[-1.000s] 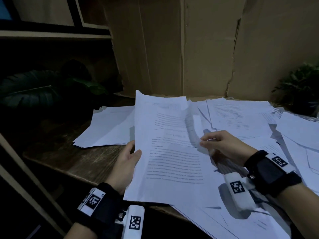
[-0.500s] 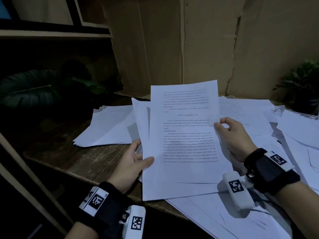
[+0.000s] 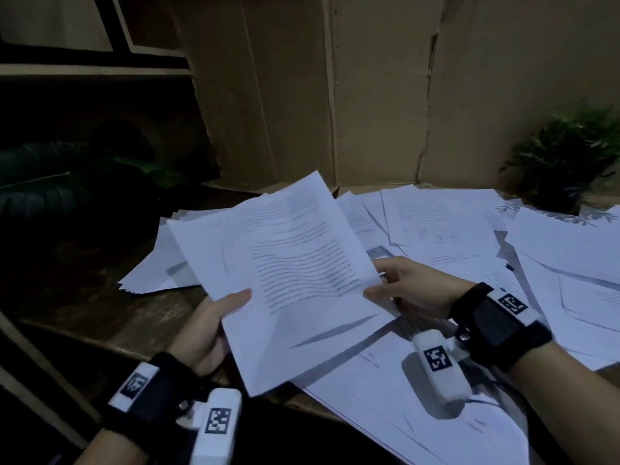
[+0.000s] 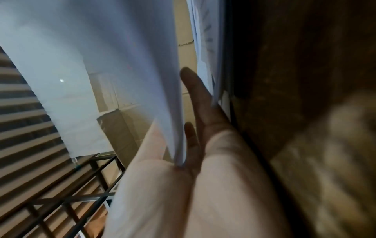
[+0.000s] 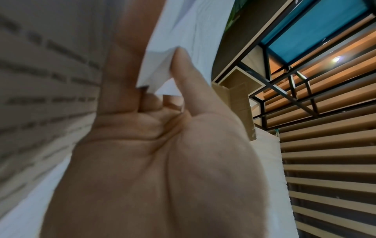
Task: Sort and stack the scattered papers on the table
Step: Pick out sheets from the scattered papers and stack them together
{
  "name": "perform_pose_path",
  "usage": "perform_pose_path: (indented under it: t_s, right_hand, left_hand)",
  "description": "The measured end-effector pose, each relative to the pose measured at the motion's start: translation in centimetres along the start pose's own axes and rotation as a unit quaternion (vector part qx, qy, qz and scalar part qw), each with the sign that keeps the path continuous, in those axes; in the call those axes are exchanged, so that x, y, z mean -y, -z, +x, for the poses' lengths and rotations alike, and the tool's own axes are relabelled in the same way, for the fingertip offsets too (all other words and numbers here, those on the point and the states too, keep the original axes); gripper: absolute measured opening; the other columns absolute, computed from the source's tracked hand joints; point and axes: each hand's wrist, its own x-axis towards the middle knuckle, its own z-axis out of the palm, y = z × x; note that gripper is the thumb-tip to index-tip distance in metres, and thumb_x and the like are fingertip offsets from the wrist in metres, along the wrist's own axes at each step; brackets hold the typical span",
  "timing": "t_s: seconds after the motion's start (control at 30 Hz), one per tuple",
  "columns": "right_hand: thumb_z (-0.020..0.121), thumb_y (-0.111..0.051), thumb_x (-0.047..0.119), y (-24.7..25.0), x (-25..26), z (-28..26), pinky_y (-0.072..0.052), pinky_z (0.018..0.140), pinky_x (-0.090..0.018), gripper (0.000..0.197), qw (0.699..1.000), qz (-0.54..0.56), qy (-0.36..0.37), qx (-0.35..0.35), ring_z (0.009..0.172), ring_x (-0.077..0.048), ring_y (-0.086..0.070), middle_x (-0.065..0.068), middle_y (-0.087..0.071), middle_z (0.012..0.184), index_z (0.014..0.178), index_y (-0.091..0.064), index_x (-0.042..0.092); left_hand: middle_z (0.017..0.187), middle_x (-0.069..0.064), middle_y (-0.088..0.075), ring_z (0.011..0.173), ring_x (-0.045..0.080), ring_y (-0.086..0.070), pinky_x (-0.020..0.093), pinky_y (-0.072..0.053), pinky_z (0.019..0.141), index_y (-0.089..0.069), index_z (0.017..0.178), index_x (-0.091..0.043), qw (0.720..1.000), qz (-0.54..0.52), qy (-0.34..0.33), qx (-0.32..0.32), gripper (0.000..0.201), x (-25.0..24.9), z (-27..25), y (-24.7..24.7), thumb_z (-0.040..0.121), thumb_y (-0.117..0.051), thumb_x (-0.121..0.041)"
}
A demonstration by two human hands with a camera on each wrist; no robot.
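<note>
**Printed pages gathered above a cluttered table**

A person holds a thin bundle of white printed paper sheets [image 3: 285, 273] in both hands above a dark wooden table [image 3: 141, 317], tilted toward the left. The left hand [image 3: 208, 327] grips the bundle's lower left edge, thumb across the printed face and fingers underneath; the left wrist view shows the sheets seated in the crook of the thumb. The right hand [image 3: 406, 290] pinches the right edge between thumb and forefinger, a hold the right wrist view confirms.

The step in hand appears to be squaring the bundle before adding it to a pile. It would go best with a light right-hand pinch, so the sheets can slide level, while the left hand keeps a firm hold; tapping the lower edge on bare wood should true the corners.

A flat pile of white sheets [image 3: 157, 263] lies on the table just beyond the left hand, partly hidden by the bundle. Loose white printed sheets [image 3: 436, 226] sprawl beneath and beyond the right hand, reaching a brown cardboard backdrop [image 3: 369, 95] and a small green plant [image 3: 567, 156].
</note>
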Motion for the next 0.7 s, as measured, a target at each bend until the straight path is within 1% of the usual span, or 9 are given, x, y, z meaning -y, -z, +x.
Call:
perform_pose_path:
  t_s: [0.1, 0.2, 0.27, 0.33, 0.4, 0.47, 0.53, 0.6, 0.7]
  right_hand:
    - [0.100, -0.057, 0.008, -0.4, 0.3, -0.2, -0.049, 0.099, -0.052, 0.025, 1.000, 0.001, -0.011, 0.013, 0.113, -0.041, -0.063, -0.010, -0.072, 0.118, 0.123, -0.067, 0.011]
    - [0.100, -0.057, 0.014, -0.3, 0.7, -0.5, -0.052, 0.084, -0.052, 0.024, 0.998, 0.043, -0.043, 0.013, 0.104, -0.049, -0.065, -0.021, -0.070, 0.118, 0.122, -0.066, 0.008]
    - [0.100, -0.056, 0.013, 1.0, 0.9, -0.7, -0.056, 0.069, -0.037, 0.021, 0.994, 0.071, -0.067, -0.052, 0.086, -0.041, -0.071, -0.023, -0.069, 0.117, 0.117, -0.066, 0.006]
    - [0.101, -0.054, 0.010, 3.4, 0.8, -1.1, -0.056, 0.059, -0.030, 0.017, 0.983, 0.013, -0.086, -0.163, 0.074, -0.026, -0.069, -0.018, -0.068, 0.120, 0.113, -0.066, 0.008]
    - [0.100, -0.053, 0.005, 5.9, -0.2, -1.6, -0.054, 0.062, -0.032, 0.019, 0.967, -0.065, -0.110, -0.220, 0.073, -0.023, -0.064, -0.018, -0.064, 0.123, 0.115, -0.064, 0.008]
    - [0.097, -0.058, 0.004, 7.4, -1.1, -1.9, -0.053, 0.071, -0.034, 0.027, 0.964, -0.117, -0.144, -0.189, 0.079, -0.021, -0.062, -0.010, -0.060, 0.132, 0.123, -0.060, 0.011]
    - [0.092, -0.069, 0.010, 7.7, -1.2, -2.1, -0.053, 0.082, -0.029, 0.044, 0.960, -0.192, -0.170, -0.112, 0.095, -0.018, -0.064, 0.003, -0.054, 0.140, 0.132, -0.056, 0.020]
    - [0.083, -0.080, 0.022, 7.3, -0.7, -2.0, -0.054, 0.086, -0.027, 0.058, 0.945, -0.258, -0.189, -0.064, 0.099, -0.015, -0.065, 0.012, -0.054, 0.135, 0.134, -0.054, 0.034]
    - [0.076, -0.085, 0.031, 6.7, 0.4, -1.5, -0.051, 0.090, -0.032, 0.061, 0.923, -0.313, -0.221, -0.032, 0.090, -0.015, -0.064, 0.013, -0.059, 0.115, 0.126, -0.053, 0.044]
  left_hand:
    - [0.130, 0.011, -0.064, 0.117, 0.032, -0.063, 0.044, -0.052, 0.095, -0.055, 0.135, -0.008, 1.000, 0.023, 0.009, 0.013, 0.043, -0.1, -0.1, 0.3, 0.092, -0.054, -0.006]
    - [0.133, 0.008, -0.063, 0.119, 0.029, -0.062, 0.043, -0.053, 0.094, -0.052, 0.138, -0.012, 0.999, 0.034, -0.028, 0.004, 0.042, 0.2, -0.1, 0.7, 0.096, -0.048, -0.004]
    - [0.134, 0.006, -0.062, 0.116, 0.026, -0.064, 0.037, -0.056, 0.090, -0.056, 0.135, -0.014, 0.998, -0.007, -0.054, -0.043, 0.038, 0.3, 0.0, 1.4, 0.099, -0.045, -0.006]
    - [0.132, 0.005, -0.063, 0.111, 0.022, -0.066, 0.034, -0.058, 0.085, -0.067, 0.124, -0.018, 0.993, -0.054, -0.055, -0.085, 0.033, 0.3, 0.3, 2.1, 0.100, -0.044, -0.012]
    - [0.132, 0.006, -0.063, 0.110, 0.022, -0.066, 0.034, -0.057, 0.085, -0.067, 0.126, -0.019, 0.992, -0.079, -0.040, -0.093, 0.035, 0.2, 0.4, 2.3, 0.103, -0.041, -0.016]
    - [0.130, 0.006, -0.064, 0.105, 0.021, -0.068, 0.032, -0.059, 0.081, -0.061, 0.133, -0.018, 0.991, -0.089, -0.030, -0.093, 0.036, 0.1, 0.3, 2.0, 0.104, -0.039, -0.018]
    - [0.120, 0.003, -0.070, 0.094, 0.017, -0.072, 0.030, -0.061, 0.074, -0.074, 0.113, -0.022, 0.991, -0.096, -0.023, -0.091, 0.037, -0.1, 0.1, 1.7, 0.104, -0.038, -0.017]
    - [0.115, 0.001, -0.072, 0.091, 0.015, -0.073, 0.029, -0.060, 0.075, -0.080, 0.095, -0.027, 0.990, -0.094, -0.021, -0.102, 0.043, -0.3, 0.0, 1.4, 0.104, -0.039, -0.015]
    - [0.128, 0.005, -0.066, 0.105, 0.018, -0.068, 0.032, -0.058, 0.082, -0.067, 0.123, -0.015, 0.988, -0.101, -0.019, -0.118, 0.033, -0.3, 0.1, 1.5, 0.102, -0.042, -0.015]
